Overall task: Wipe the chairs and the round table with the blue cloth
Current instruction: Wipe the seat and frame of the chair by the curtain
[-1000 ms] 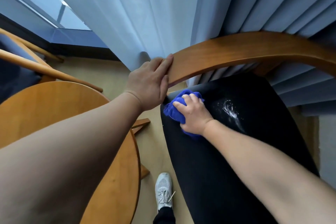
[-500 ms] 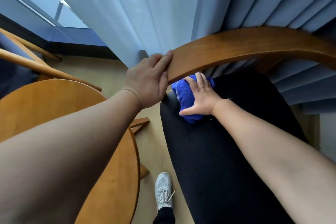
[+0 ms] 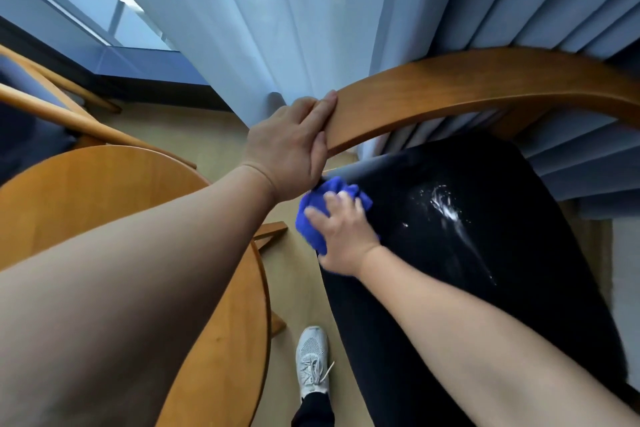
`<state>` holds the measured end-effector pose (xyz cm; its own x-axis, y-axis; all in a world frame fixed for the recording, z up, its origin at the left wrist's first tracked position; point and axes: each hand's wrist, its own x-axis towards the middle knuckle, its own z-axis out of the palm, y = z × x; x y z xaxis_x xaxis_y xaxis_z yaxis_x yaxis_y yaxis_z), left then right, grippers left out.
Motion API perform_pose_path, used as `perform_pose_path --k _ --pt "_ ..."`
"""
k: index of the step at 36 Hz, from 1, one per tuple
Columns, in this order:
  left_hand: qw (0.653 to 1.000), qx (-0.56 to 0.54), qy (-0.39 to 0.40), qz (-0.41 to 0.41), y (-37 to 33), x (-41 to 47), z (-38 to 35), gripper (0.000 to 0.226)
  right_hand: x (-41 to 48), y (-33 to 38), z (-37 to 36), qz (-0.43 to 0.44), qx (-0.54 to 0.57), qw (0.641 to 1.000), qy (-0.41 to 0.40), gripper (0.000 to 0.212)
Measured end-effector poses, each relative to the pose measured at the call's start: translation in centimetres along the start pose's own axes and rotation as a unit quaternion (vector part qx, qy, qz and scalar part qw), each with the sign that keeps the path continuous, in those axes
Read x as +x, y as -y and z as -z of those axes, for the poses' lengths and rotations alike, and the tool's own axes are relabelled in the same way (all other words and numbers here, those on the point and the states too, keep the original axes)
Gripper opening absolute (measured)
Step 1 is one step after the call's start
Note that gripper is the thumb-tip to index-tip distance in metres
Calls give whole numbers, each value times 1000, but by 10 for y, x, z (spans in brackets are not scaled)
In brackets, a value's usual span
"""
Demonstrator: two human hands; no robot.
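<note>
At the corner of a black chair seat (image 3: 485, 288) nearest the window, a person's right hand (image 3: 343, 236) presses the blue cloth (image 3: 313, 224) down on the upholstery. The fingers are spread over the bunched fabric rather than closed round it, a hold that appears meant to put weight into the wipe. The left hand (image 3: 291, 146) is wrapped round the end of the chair's curved wooden back rail (image 3: 485, 80), just above the cloth, most likely to steady the chair against the rubbing. A white smear (image 3: 446, 208) lies toward the middle of the seat, apart from the cloth and not yet reached, so the seat looks only partly done. The round table (image 3: 104, 201) stands just beside the seat's left edge, under the person's left forearm, with nothing visible on its top. A second chair (image 3: 52, 114) shows beyond it at the frame's left edge. Pale curtains (image 3: 277, 28) hang behind the rail, and a white shoe (image 3: 311, 357) rests on the floor between table and seat. No container appears anywhere in view.
</note>
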<state>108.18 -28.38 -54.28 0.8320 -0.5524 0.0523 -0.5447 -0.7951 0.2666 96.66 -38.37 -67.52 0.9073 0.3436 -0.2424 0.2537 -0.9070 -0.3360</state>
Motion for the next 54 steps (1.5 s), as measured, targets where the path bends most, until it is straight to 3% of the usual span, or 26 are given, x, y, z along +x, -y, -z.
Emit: perform_pose_path --k 2,4,10,17,22,25,29,33,40,47,50,54 --pt "1000 1 1 1 0 0 0 58 -16 17 -9 65 -35 992 101 82" --pt "1000 1 1 3 0 -1 0 58 -22 23 -13 80 -53 986 135 79" --pt "1000 2 6 2 -1 -1 1 58 -17 9 4 128 -92 977 142 69" --pt "1000 9 15 3 -3 -1 3 59 -20 -37 26 101 -80 986 102 62" --pt "999 21 27 6 -4 -1 3 59 -34 -114 42 37 -74 996 17 70" --pt "999 28 40 19 -5 0 4 60 -51 -162 58 -58 -46 997 -3 71" --pt "998 39 44 24 -5 2 4 59 -74 -210 80 -211 -16 977 -10 76" --pt "998 41 42 27 -6 5 2 60 -82 -224 83 -277 -5 961 -13 84" --pt "995 50 59 61 -16 17 5 59 -83 -228 65 -286 67 955 -51 89" --pt "992 76 97 5 -22 31 8 63 -77 -202 65 -307 72 947 -63 79" --pt "988 101 108 -46 -39 54 0 66 -80 -184 57 -270 75 957 -70 76" --pt "983 143 99 -63 -66 77 -16 69 -84 -137 30 -153 97 980 -83 74"
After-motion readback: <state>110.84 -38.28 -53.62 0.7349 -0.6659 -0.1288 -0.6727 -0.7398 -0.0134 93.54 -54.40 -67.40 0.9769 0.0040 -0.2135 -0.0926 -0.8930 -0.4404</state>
